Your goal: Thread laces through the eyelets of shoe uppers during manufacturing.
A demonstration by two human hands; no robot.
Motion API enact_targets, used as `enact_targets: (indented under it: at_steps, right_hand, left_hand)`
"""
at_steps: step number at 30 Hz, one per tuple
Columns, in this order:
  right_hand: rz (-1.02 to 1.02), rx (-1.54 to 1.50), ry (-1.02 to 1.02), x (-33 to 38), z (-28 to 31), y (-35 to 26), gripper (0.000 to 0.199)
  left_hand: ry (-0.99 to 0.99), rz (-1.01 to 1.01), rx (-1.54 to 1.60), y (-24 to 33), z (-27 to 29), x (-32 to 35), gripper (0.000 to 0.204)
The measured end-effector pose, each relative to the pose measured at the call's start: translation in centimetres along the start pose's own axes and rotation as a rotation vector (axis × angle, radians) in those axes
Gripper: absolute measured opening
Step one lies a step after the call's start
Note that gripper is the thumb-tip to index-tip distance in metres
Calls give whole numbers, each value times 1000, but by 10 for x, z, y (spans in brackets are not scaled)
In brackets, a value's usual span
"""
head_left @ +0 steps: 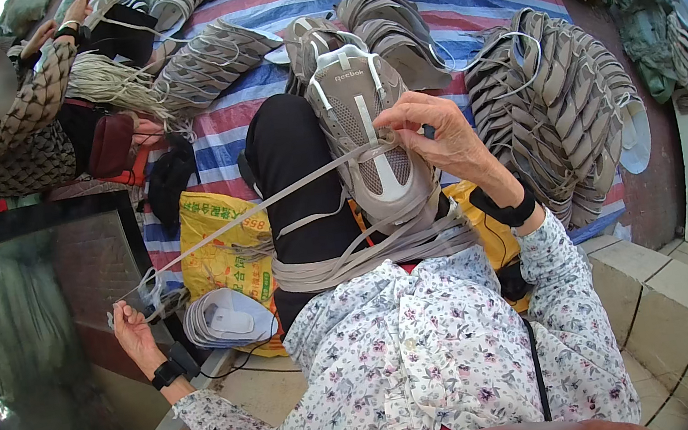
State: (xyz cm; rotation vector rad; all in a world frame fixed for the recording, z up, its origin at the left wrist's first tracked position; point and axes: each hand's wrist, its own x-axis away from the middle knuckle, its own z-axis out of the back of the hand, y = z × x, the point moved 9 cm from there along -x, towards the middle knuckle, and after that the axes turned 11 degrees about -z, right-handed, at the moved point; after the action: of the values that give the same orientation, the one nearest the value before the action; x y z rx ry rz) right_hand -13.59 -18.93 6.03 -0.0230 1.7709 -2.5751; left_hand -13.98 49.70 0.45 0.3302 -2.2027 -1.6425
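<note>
A grey shoe upper (366, 123) with white trim rests on my black-clad knee (294, 169). My right hand (437, 137) presses on its front, fingers pinching a grey shoelace (271, 201) where it enters the eyelets. The lace runs taut down to the left into my left hand (134, 325), which is closed on its far end, stretched out near a dark glass panel. More grey laces (368, 256) lie bundled across my lap. Both wrists wear black bands.
Stacks of grey shoe uppers (564, 106) lie on a striped blue, red and white tarp (456, 11). A yellow sack (220, 251) and white insoles (231, 319) sit by my knee. Another person in a patterned top (19, 121) sits at upper left.
</note>
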Motion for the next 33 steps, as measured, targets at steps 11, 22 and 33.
enact_targets:
  at_steps: [11,22,33]
  right_hand:
    - [-87,-98,-273,-18,-11,5,24]
    - [-357,-134,-561,-18,-15,33,9]
    - [-381,-177,-243,-25,-2,38,8]
  left_hand:
    - [18,40,3,-12,0,7,11]
    - [49,7,5,5,26,-5,13]
    - [309,-165,-865,88,135,-29,14]
